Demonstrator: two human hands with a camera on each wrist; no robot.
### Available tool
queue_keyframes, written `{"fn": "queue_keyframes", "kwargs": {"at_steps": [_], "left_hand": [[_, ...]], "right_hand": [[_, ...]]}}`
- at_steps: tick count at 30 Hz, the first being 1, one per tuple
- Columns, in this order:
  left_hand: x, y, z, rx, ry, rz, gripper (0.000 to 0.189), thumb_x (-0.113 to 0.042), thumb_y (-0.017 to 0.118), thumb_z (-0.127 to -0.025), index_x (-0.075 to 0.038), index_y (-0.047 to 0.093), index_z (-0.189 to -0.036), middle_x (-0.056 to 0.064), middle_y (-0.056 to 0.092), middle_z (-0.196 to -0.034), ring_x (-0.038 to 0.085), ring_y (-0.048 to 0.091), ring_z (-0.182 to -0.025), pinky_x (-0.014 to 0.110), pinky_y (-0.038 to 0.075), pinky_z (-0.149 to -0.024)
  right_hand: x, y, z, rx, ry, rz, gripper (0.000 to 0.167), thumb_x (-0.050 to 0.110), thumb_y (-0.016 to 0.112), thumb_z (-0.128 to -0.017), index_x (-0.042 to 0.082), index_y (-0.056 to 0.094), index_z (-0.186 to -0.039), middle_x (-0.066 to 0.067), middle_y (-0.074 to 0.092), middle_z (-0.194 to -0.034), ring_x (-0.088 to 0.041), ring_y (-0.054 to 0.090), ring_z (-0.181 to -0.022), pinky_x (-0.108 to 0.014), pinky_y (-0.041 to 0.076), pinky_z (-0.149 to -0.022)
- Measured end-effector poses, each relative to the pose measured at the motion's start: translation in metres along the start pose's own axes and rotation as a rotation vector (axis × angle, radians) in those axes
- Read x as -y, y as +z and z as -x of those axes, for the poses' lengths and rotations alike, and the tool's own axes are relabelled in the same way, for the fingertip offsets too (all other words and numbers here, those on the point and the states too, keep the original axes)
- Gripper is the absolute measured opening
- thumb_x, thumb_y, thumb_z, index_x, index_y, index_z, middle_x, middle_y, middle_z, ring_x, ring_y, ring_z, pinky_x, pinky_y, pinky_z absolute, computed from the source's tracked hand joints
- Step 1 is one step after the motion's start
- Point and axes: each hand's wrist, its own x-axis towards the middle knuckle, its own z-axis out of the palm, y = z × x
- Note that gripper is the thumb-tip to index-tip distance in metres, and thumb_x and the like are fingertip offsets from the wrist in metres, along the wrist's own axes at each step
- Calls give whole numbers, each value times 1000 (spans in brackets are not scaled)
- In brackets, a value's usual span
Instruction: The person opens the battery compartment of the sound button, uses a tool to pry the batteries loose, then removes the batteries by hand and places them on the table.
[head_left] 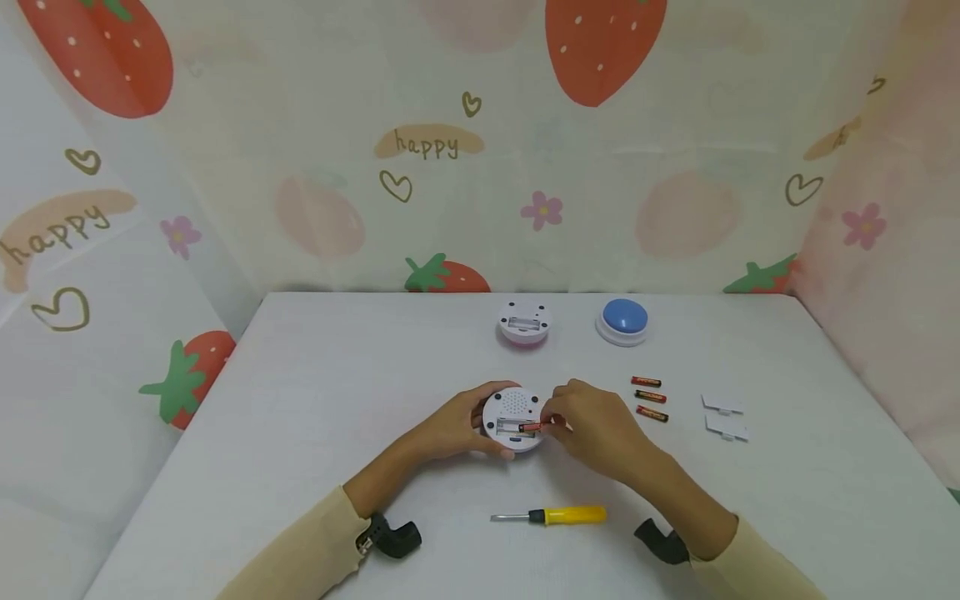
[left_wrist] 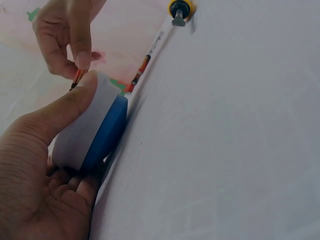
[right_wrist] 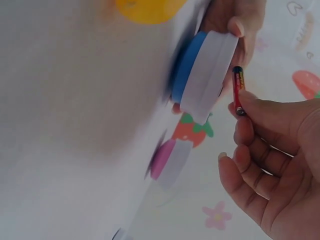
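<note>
A round push button with a white base (head_left: pixel 516 402) and a blue top (left_wrist: pixel 109 131) is turned underside up, its battery compartment uncovered. My left hand (head_left: pixel 452 423) grips it from the side, with the thumb along the near rim and fingers around the far side. Between thumb and fingertips my right hand (head_left: pixel 597 427) pinches a small red and black battery (right_wrist: pixel 239 91). In the head view the battery overlaps the compartment slot; from the right wrist it shows just off the white underside.
A yellow-handled screwdriver (head_left: pixel 574 516) lies in front. Several loose batteries (head_left: pixel 650 396) and two white battery covers (head_left: pixel 726 429) lie to the right. Farther back are an upturned pink-topped button (head_left: pixel 524 327) and an upright blue one (head_left: pixel 624 317). A patterned cloth backdrop (head_left: pixel 465 217) borders the table.
</note>
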Motion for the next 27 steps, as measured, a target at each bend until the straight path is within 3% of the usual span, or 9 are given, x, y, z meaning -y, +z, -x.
{"fn": "queue_keyframes", "kwargs": {"at_steps": [9,27], "left_hand": [[-1,3,0,-7,5,-8,95,-14,93,-73,-21,44,-153,-4,51,-149,13,48,-136,28,41,-112],[-2,1,2,-14,9,-31,97,-14,94,-72,-18,41,-155,-3,50,-150,13,49,-136,26,40,-111]], "right_hand": [[-19,-9,17,-46,12,-13,12,15,84,-84,18,79,-94,11,61,-78,-10,52,-78,-22,44,-60],[-55,-19,56,-94,84,11,14,13,88,-79,18,78,-89,10,60,-79,-10,51,-74,-21,45,-58]]}}
